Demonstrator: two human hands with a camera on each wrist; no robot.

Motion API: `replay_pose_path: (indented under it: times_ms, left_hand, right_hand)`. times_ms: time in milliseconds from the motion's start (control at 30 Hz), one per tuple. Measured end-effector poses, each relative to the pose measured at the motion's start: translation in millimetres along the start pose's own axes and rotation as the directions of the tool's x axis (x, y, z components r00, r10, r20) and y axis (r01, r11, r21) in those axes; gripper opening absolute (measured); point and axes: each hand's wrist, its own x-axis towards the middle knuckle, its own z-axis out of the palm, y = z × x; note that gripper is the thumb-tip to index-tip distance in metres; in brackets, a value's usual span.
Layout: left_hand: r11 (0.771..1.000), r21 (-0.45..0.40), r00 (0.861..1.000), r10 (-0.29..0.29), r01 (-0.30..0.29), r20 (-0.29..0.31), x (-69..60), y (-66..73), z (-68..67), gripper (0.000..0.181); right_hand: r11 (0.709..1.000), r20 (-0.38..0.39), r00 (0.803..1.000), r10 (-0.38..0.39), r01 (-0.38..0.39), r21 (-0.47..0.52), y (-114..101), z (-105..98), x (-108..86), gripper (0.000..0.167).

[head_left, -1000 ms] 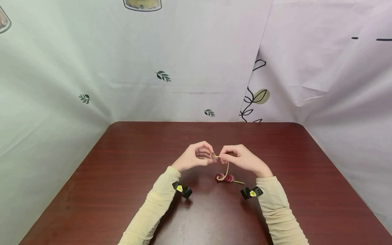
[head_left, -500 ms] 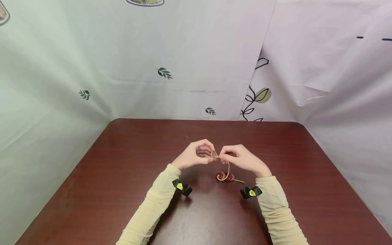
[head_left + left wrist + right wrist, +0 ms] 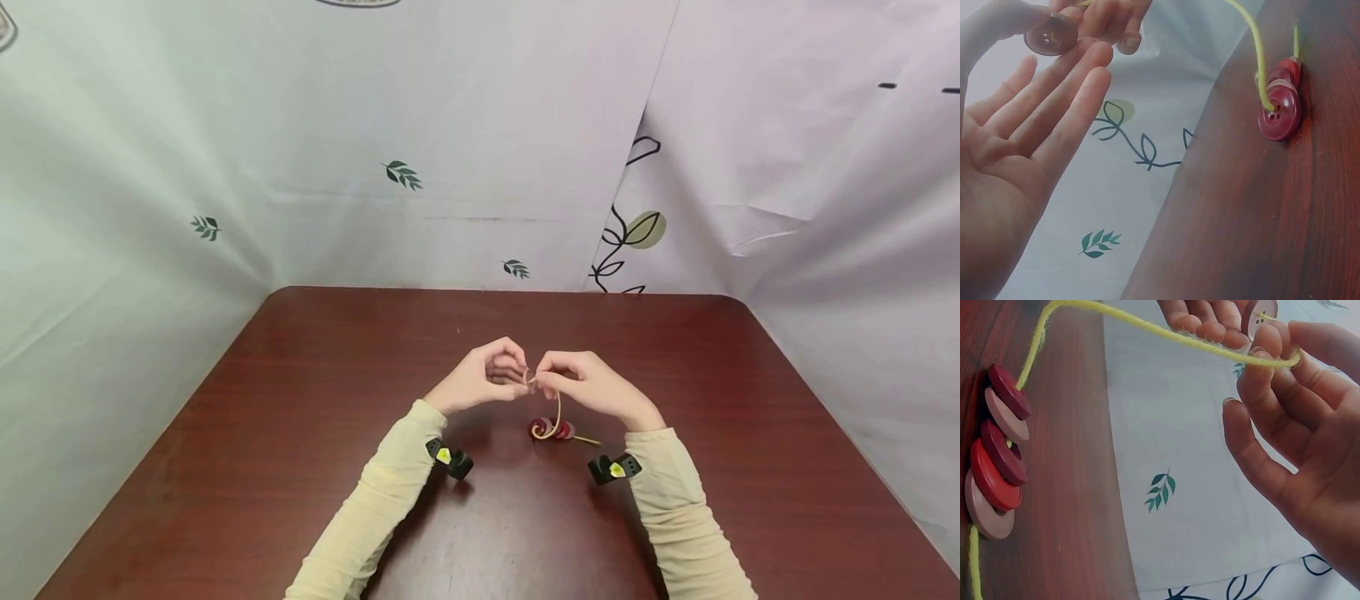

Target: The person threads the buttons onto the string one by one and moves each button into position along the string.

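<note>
My left hand (image 3: 476,379) pinches a dull pinkish-brown button (image 3: 1054,42) between thumb and index finger, its other fingers stretched out in the left wrist view. Close on its right, my right hand (image 3: 600,390) pinches a yellow string (image 3: 1147,326) near its end. In the right wrist view that end meets the button's holes; whether it passes through I cannot tell. The string hangs down to several threaded buttons (image 3: 997,478), dark red, red and pale pink, stacked face to face on the table. A short tail of string sticks out beyond them.
The dark reddish-brown wooden table (image 3: 337,358) reaches back to a pale hanging cloth (image 3: 337,125) printed with leaves. Cloth also hangs at both sides. Each wrist wears a small black camera, such as the left wrist camera (image 3: 459,465).
The held button has turned slightly and come closer to the right fingertips. The head view has tilted a little downward. The threaded buttons stay on the table.
</note>
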Motion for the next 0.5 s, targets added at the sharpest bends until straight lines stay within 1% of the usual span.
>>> replay_pose_path:
  times_ms: [267,367,500]
  left_hand:
    - [1.0,-0.005,1.0,-0.012,0.012,-0.008,1.0,-1.2,2.6,0.02]
    - [1.0,-0.003,1.0,-0.008,0.007,-0.022,2.0,-1.4,3.7,0.019]
    - [1.0,0.014,0.999,0.01,-0.01,-0.046,1.7,-0.3,4.9,0.017]
  right_hand:
    - [1.0,0.031,1.0,-0.003,0.004,-0.019,1.0,0.3,1.0,0.008]
    - [1.0,0.027,1.0,0.0,0.001,-0.023,0.1,0.2,0.9,0.01]
    - [0.999,0.007,1.0,0.024,-0.024,-0.029,-0.7,0.3,0.5,0.018]
